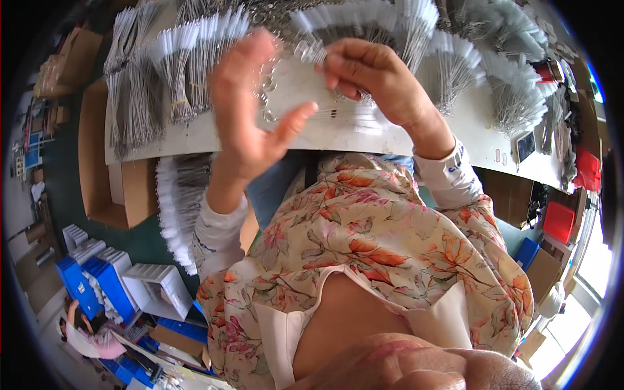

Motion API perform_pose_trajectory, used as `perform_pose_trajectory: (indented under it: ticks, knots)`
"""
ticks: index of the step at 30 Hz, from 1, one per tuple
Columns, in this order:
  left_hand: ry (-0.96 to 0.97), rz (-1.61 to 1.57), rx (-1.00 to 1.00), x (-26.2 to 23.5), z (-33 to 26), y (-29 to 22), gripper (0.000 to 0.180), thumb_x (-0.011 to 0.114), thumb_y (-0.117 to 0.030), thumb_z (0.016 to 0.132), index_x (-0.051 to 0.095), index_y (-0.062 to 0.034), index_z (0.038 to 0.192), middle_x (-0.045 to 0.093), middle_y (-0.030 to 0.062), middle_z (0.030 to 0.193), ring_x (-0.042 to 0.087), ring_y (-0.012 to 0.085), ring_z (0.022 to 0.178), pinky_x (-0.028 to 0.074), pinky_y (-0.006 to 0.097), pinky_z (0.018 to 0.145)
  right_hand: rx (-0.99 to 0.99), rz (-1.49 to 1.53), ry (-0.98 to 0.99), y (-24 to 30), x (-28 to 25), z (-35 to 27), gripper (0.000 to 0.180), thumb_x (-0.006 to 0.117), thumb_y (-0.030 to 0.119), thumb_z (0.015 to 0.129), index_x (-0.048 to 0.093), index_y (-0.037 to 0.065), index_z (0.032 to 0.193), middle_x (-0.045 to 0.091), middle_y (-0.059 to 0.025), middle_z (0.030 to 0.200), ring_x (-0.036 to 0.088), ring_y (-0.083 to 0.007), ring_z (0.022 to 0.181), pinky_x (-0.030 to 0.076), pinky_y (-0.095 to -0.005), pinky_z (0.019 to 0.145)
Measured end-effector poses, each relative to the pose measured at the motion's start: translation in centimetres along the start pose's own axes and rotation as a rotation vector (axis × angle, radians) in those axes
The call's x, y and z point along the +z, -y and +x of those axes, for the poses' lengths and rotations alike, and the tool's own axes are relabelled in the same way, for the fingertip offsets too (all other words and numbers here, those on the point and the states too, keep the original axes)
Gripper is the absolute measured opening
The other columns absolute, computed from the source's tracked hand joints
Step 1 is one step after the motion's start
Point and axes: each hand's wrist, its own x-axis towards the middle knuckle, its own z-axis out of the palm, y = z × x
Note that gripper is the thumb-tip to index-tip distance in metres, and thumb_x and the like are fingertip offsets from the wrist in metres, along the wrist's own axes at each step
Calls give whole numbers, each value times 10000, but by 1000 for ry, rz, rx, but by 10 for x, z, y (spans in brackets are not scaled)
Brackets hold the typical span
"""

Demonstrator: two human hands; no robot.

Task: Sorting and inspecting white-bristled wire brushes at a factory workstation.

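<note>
My left hand is raised over the near part of the white table, its thumb and fingers apart and empty. Its fingertips are smeared by motion. To its right, my right hand is closed in a pinch. A small clear plastic piece shows at those fingertips, partly blurred. Several metal rings lie in a row on the table just beside my left hand. Below my right hand rest a few thin wires with white sleeves. Whatever lies inside the curled right fingers is hidden.
Wire bundles with white tips crowd the table's left and right. A phone lies near the right edge. Left of my seat stand a cardboard box and white bins. Another person is at the lower left.
</note>
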Motion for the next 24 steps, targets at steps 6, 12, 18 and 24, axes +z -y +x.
perform_pose_trajectory:
  ticks: [6, 12, 18, 24]
  knots:
    - [343, -717, -411, 1, 4, -18, 899, 798, -302, 625, 298, -52, 1329, 395, 161, 1270, 476, 257, 1109, 420, 319, 870, -129, -299, 175, -6, 33, -8, 163, 528, 143, 886, 598, 5, 937, 566, -8, 732, 509, -77, 669, 412, -231, 601]
    - [304, -388, -359, -18, -7, -15, 212, 723, -156, 705, 624, -53, 861, 587, 63, 904, 566, 172, 847, 448, 287, 723, 51, -132, 303, 0, 20, -22, 205, 538, 209, 891, 598, 15, 919, 566, 21, 699, 485, -37, 588, 391, -185, 526]
    - [286, -272, 15, 15, -26, -28, 182, 716, -111, 707, 622, -53, 852, 592, 42, 757, 555, 154, 694, 450, 259, 592, 387, -4, 414, -6, -8, -53, 193, 579, 192, 863, 603, 0, 855, 604, -8, 709, 558, -65, 589, 428, -199, 498]
    - [237, 300, -880, -14, -95, 37, 190, 650, -182, 799, 609, -32, 908, 591, 60, 616, 555, 113, 534, 447, 263, 494, 123, -1844, 30, -64, -71, -121, 125, 609, 104, 789, 631, 4, 862, 630, -100, 735, 601, -235, 608, 468, -288, 541]
